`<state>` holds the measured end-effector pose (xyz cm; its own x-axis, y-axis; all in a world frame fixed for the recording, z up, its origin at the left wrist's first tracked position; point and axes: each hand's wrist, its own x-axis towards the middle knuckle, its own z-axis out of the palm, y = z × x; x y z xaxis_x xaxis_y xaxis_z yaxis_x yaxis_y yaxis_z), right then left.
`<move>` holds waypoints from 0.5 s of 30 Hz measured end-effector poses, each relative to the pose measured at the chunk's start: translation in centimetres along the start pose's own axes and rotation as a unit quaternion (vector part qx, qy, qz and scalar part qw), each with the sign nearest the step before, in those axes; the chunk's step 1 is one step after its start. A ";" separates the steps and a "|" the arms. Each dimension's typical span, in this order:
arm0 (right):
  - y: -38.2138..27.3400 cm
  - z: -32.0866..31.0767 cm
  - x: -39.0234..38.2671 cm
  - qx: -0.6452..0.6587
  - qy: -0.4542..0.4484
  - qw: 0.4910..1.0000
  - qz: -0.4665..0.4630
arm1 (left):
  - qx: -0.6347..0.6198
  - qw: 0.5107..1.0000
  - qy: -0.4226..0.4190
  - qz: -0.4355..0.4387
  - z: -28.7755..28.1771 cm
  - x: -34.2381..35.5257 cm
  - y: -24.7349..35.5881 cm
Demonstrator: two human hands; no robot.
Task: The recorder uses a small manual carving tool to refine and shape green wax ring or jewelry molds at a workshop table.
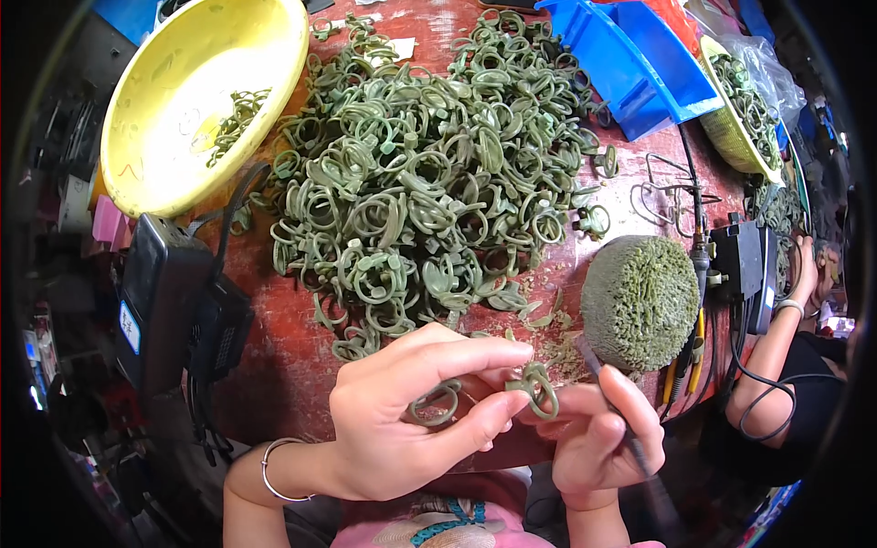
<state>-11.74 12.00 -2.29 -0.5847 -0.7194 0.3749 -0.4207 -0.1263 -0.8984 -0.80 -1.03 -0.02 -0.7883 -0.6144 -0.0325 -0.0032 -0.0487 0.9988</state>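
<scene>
My left hand point(425, 420) pinches a small cluster of olive-green rings point(541, 391) between thumb and index finger, and another green ring point(435, 405) hangs within its curled fingers. My right hand point(607, 443) grips a thin, dark, stick-like tool point(638, 452), blurred at its lower end, with its upper end just right of the held rings; its fingers sit beside that cluster. Just beyond both hands lies a large heap of similar green ring pieces point(420, 173). A rough, round green block point(639, 301) stands above my right hand, with small crumbs beside it.
Red worktable point(274, 347); yellow basin point(146, 128) with pieces, upper left; black devices and cables point(164, 301) at left; blue tray point(639, 82); yellow basket point(744, 119) of pieces; black box point(735, 260), wire stand and cabled tools at right; another person's arm point(776, 356) at far right.
</scene>
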 end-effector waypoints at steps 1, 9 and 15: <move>0.1 0.0 -0.2 -0.005 -0.014 1.000 0.012 | 0.040 0.999 -0.004 0.023 -0.1 0.1 0.0; 0.6 -0.1 -0.4 0.035 -0.012 0.999 -0.035 | 0.205 0.969 0.017 0.135 -0.2 0.3 -0.2; 0.5 0.2 -0.1 0.050 -0.009 0.998 -0.030 | 0.240 0.957 0.030 0.163 0.1 -0.1 -0.2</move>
<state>-11.76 11.84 -2.82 -0.5468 -0.7209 0.4259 -0.3833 -0.2367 -0.8928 -0.80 -0.85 -0.16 -0.7589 -0.5804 0.2954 -0.0574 0.5115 0.8574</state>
